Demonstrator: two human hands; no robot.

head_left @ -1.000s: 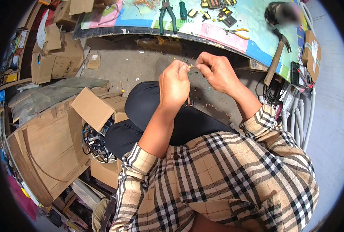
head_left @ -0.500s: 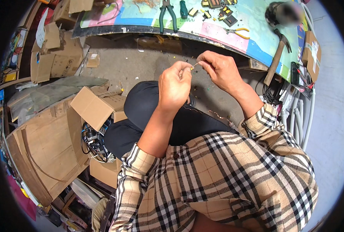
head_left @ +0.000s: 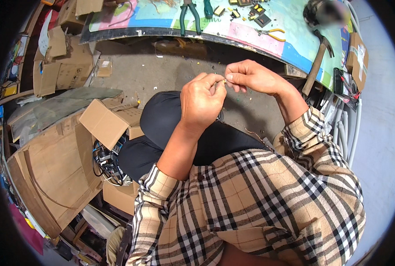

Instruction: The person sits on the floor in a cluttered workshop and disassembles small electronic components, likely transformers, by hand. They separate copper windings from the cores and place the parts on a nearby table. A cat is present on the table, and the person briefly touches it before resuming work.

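Note:
My left hand (head_left: 202,101) is closed in a pinch above my knees, holding a small yellow piece (head_left: 224,81). Most of that piece is hidden by the fingers. My right hand (head_left: 256,80) meets it from the right, thumb and forefinger pressed together beside the piece; whatever is between those fingertips is too small to make out. A thin coppery strand (head_left: 254,133) lies near my right thigh, below the right forearm.
Ahead is a table with a bright printed cover (head_left: 170,17). On it lie green-handled pliers (head_left: 190,18), a green-handled tool (head_left: 208,9), yellow-handled pliers (head_left: 272,34), several small black-and-yellow parts (head_left: 262,19) and a hammer (head_left: 316,66). An open carton of cables (head_left: 109,162) stands left of my knees.
My hands have come closer together. The right hand has turned flatter, its fingers now right against the left fingertips. The view has shifted slightly.

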